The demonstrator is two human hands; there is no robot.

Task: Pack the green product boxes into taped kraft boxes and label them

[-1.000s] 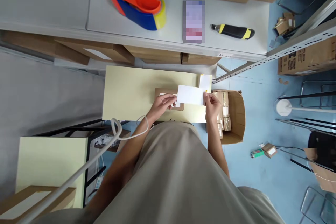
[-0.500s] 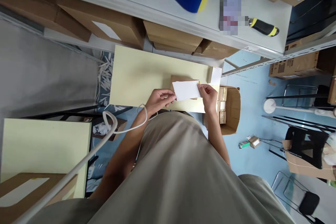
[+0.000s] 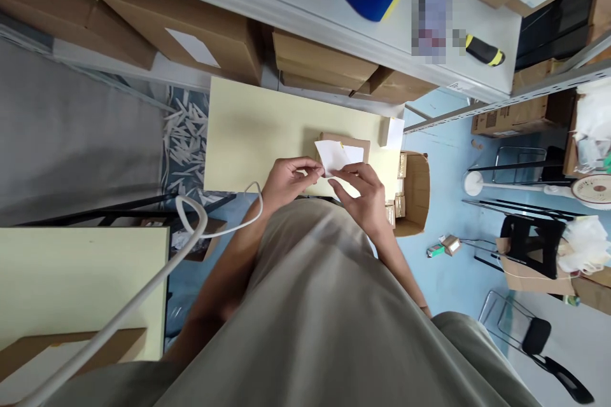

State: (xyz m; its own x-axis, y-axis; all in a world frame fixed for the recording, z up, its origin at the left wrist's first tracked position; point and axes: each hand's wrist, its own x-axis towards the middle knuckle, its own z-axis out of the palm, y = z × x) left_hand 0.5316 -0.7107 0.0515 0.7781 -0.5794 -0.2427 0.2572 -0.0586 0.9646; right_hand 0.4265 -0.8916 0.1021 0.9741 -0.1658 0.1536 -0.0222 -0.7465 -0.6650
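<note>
My L hand (image 3: 292,182) pinches bottom corner of white paper slip w/ yellow mark (image 3: 330,154), ctr frame, above brown cardboard box (image 3: 366,151). My R hand (image 3: 363,197): thumb/index parted nr slip's lower edge. I'd pinch lightly, edges only, no creases.

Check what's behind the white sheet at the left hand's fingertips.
Part of a brown box with a white label, on the pale yellow table. The sheet and right hand cover the rest.

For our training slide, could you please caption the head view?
Two hands, left and right, handle a white paper above a cream table.
</note>
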